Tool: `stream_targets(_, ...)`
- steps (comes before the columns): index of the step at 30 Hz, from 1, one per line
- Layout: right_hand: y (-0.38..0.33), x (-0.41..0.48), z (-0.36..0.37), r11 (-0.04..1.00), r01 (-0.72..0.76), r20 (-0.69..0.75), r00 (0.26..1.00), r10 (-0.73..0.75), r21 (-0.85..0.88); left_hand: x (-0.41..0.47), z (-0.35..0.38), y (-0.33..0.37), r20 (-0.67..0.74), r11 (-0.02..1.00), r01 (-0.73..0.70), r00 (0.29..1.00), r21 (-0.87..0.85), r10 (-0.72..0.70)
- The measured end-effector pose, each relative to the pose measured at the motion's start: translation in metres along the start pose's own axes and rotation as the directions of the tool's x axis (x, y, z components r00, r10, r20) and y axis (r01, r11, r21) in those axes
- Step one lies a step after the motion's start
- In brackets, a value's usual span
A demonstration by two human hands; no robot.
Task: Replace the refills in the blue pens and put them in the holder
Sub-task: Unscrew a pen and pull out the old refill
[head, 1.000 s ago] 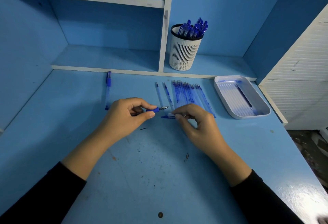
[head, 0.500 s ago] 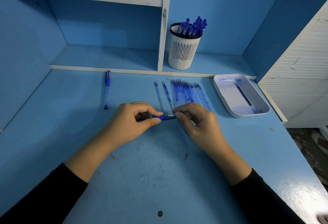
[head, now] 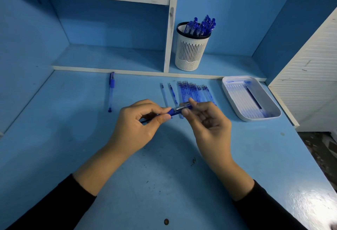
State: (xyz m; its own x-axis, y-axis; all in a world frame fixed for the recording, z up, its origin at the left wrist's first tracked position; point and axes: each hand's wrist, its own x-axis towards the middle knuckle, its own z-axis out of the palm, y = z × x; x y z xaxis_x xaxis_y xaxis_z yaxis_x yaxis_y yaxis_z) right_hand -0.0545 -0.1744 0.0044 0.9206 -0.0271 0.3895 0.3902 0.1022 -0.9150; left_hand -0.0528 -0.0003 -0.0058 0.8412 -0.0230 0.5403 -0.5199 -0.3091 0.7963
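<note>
We pinch one blue pen (head: pixel 177 110) between our left hand (head: pixel 138 118) and right hand (head: pixel 206 120), maybe screwing it shut, while many pens (head: pixel 200 26) stand in the holder (head: pixel 190 53) far beyond our grip and one loose pen (head: pixel 111 91) waits to its left.

The person is wearing plain, matte black fabric sleeves. The left sleeve (head: pixel 54 209) is showing in the lower left of the frame, the right sleeve (head: pixel 271 211) in the lower right. Both are ending partway along the forearms, leaving the wrists, the left hand (head: pixel 138 122) and the right hand (head: pixel 207 122) bare near the centre. Short fingernails are showing on the hands.
</note>
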Motion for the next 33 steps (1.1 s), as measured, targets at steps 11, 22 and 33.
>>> stream_targets(11,0.001,0.0,0.002,0.983,0.17,0.039,0.985,-0.167,-0.072,-0.001,-0.002,0.004,-0.006,0.994,0.049,0.999,-0.098,-0.05)
stream_targets(22,-0.006,0.003,0.0,0.994,0.104,0.01,0.995,-0.104,-0.028,0.008,-0.008,-0.004,0.049,0.991,-0.099,0.994,0.094,0.095)
stream_targets(33,-0.038,0.052,-0.045,0.951,0.263,-0.251,0.921,-0.298,-0.164,0.036,-0.013,-0.049,0.054,0.795,0.122,0.98,0.594,-0.191)
